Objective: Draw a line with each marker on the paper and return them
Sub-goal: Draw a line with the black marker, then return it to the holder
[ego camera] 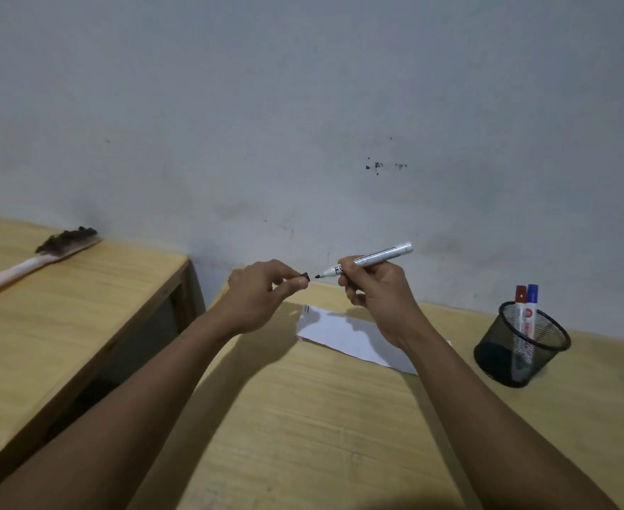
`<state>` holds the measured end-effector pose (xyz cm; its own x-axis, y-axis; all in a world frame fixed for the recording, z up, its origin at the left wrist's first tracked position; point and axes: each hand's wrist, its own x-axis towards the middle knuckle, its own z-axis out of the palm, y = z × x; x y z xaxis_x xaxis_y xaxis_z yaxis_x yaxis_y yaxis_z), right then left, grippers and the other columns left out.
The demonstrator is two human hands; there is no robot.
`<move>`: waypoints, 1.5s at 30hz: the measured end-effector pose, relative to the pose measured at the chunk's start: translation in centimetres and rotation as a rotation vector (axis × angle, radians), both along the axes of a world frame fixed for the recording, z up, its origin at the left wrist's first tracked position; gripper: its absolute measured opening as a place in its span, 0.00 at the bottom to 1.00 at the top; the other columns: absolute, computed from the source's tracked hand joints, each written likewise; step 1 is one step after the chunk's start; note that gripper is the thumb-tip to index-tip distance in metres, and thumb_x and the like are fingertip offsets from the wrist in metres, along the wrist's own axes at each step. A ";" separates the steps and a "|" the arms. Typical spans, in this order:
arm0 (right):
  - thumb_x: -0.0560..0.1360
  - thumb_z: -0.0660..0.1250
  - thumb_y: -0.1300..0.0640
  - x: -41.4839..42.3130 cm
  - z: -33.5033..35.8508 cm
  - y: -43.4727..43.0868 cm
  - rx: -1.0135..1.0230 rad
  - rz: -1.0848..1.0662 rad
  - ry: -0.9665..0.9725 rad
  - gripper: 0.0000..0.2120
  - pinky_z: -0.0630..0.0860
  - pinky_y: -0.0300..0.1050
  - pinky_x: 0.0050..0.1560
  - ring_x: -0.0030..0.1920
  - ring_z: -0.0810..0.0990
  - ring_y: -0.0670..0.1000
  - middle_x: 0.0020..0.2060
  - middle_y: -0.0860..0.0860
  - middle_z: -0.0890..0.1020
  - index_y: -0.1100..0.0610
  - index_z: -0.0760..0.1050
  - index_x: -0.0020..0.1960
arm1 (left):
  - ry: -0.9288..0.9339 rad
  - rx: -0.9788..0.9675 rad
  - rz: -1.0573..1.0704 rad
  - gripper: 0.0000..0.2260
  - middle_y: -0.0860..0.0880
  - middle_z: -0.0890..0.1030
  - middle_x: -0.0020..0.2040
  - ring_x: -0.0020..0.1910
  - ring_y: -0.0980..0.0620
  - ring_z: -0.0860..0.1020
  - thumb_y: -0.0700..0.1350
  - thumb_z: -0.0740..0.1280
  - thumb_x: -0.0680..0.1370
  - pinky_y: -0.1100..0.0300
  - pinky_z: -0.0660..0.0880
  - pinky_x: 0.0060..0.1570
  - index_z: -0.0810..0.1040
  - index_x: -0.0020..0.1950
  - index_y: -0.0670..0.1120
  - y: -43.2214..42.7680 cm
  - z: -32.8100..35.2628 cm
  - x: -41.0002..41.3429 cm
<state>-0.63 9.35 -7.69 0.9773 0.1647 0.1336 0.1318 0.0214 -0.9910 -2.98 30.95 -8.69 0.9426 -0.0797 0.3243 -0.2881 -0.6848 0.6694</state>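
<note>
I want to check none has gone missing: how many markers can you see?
3. A silver black-tipped marker, uncapped, is held in the right hand. A red-capped marker and a blue-capped marker stand in the black mesh cup. Shorter ones could be hidden inside.

Black mesh cup (pixel 501 357) holds red-capped marker (pixel 521 293) (and blue-capped marker (pixel 532 292)).

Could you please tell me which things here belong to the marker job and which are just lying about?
Job: black-tipped grey marker, right hand; small black cap, left hand; white paper sheet; red-capped marker and blue-capped marker in the black mesh cup.
Lying about: pale-handled bristle brush.
</note>
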 end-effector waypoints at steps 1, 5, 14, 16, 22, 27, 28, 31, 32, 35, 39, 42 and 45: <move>0.79 0.72 0.56 0.3 -0.7 0.3 -0.028 -0.020 -0.021 0.07 0.72 0.43 0.37 0.31 0.75 0.48 0.35 0.51 0.83 0.59 0.84 0.48 | -0.032 0.083 0.044 0.11 0.61 0.81 0.50 0.51 0.58 0.77 0.64 0.62 0.75 0.45 0.65 0.60 0.82 0.47 0.62 0.2 -0.9 0.3; 0.75 0.76 0.56 1.3 -3.2 1.0 -0.137 -0.083 -0.058 0.11 0.75 0.39 0.34 0.31 0.79 0.46 0.35 0.52 0.85 0.64 0.82 0.47 | -0.058 0.294 0.039 0.10 0.59 0.80 0.56 0.60 0.54 0.73 0.61 0.65 0.75 0.33 0.51 0.68 0.82 0.52 0.62 0.5 -3.4 0.1; 0.78 0.72 0.59 3.5 -7.2 1.6 -0.159 -0.016 0.050 0.06 0.77 0.50 0.39 0.34 0.80 0.57 0.37 0.63 0.85 0.62 0.83 0.47 | 0.006 0.506 -0.067 0.24 0.58 0.78 0.60 0.63 0.52 0.70 0.67 0.49 0.74 0.29 0.48 0.69 0.80 0.57 0.63 0.7 -6.1 -0.8; 0.79 0.71 0.59 3.5 -7.6 1.5 -0.166 -0.039 0.034 0.07 0.77 0.47 0.36 0.33 0.80 0.54 0.36 0.61 0.85 0.64 0.82 0.47 | -0.003 0.538 -0.070 0.23 0.57 0.78 0.60 0.63 0.51 0.70 0.66 0.50 0.75 0.29 0.48 0.69 0.80 0.58 0.62 0.8 -6.2 -0.7; 0.79 0.71 0.58 3.4 -8.0 1.6 -0.247 -0.066 -0.024 0.08 0.77 0.36 0.34 0.32 0.82 0.44 0.37 0.56 0.87 0.63 0.83 0.48 | -0.049 0.587 -0.119 0.19 0.54 0.79 0.62 0.63 0.48 0.72 0.62 0.54 0.77 0.27 0.51 0.67 0.79 0.59 0.60 0.5 -6.4 -0.5; 0.79 0.71 0.57 3.4 -8.0 1.6 -0.265 -0.081 -0.033 0.08 0.77 0.38 0.36 0.33 0.82 0.45 0.37 0.56 0.87 0.62 0.83 0.47 | 0.018 0.539 -0.101 0.25 0.55 0.76 0.64 0.65 0.48 0.68 0.65 0.48 0.75 0.27 0.53 0.66 0.78 0.61 0.62 0.5 -6.7 -0.2; 0.79 0.71 0.57 3.5 -8.0 1.6 -0.266 -0.081 -0.034 0.08 0.77 0.39 0.36 0.33 0.82 0.46 0.37 0.56 0.87 0.61 0.84 0.46 | 0.028 0.521 -0.098 0.23 0.55 0.75 0.64 0.65 0.48 0.68 0.65 0.50 0.75 0.27 0.53 0.66 0.78 0.61 0.63 0.6 -6.8 -0.1; 0.79 0.71 0.56 3.5 -8.1 1.6 -0.282 -0.069 -0.034 0.08 0.78 0.41 0.37 0.34 0.83 0.47 0.37 0.55 0.87 0.60 0.84 0.47 | 0.077 0.489 -0.091 0.19 0.54 0.73 0.67 0.67 0.47 0.65 0.63 0.56 0.77 0.27 0.55 0.64 0.77 0.63 0.62 0.5 -6.8 -0.1; 0.79 0.71 0.56 3.6 -8.1 1.6 -0.286 -0.067 -0.036 0.08 0.78 0.41 0.37 0.34 0.83 0.47 0.37 0.55 0.87 0.60 0.84 0.47 | 0.094 0.490 -0.094 0.19 0.54 0.72 0.69 0.69 0.47 0.64 0.62 0.56 0.76 0.27 0.55 0.65 0.77 0.64 0.62 0.5 -6.8 -0.1; 0.79 0.71 0.55 3.5 -8.3 1.7 -0.285 -0.062 -0.037 0.09 0.79 0.44 0.40 0.36 0.83 0.49 0.37 0.55 0.87 0.60 0.84 0.46 | 0.107 0.484 -0.116 0.20 0.53 0.70 0.72 0.72 0.47 0.62 0.62 0.55 0.76 0.26 0.54 0.65 0.76 0.65 0.61 0.5 -6.6 -0.2; 0.79 0.71 0.55 3.7 -8.4 1.7 -0.289 -0.055 -0.042 0.09 0.79 0.45 0.40 0.36 0.83 0.50 0.36 0.55 0.87 0.60 0.84 0.45 | 0.127 0.509 -0.122 0.21 0.53 0.70 0.73 0.72 0.47 0.61 0.62 0.55 0.76 0.26 0.55 0.65 0.75 0.66 0.60 0.6 -6.5 -0.2; 0.79 0.71 0.54 3.8 -8.4 1.7 -0.299 -0.052 -0.035 0.09 0.79 0.46 0.42 0.37 0.84 0.51 0.37 0.54 0.87 0.59 0.85 0.45 | 0.144 0.523 -0.124 0.21 0.53 0.68 0.74 0.73 0.47 0.60 0.61 0.55 0.77 0.26 0.53 0.66 0.74 0.67 0.60 0.5 -6.4 -0.2; 0.79 0.71 0.54 3.8 -8.4 1.7 -0.300 -0.053 -0.036 0.09 0.80 0.47 0.42 0.37 0.84 0.52 0.37 0.54 0.87 0.59 0.85 0.45 | 0.157 0.524 -0.142 0.21 0.53 0.67 0.75 0.75 0.47 0.58 0.61 0.54 0.78 0.25 0.51 0.66 0.73 0.68 0.60 0.6 -6.4 -0.2</move>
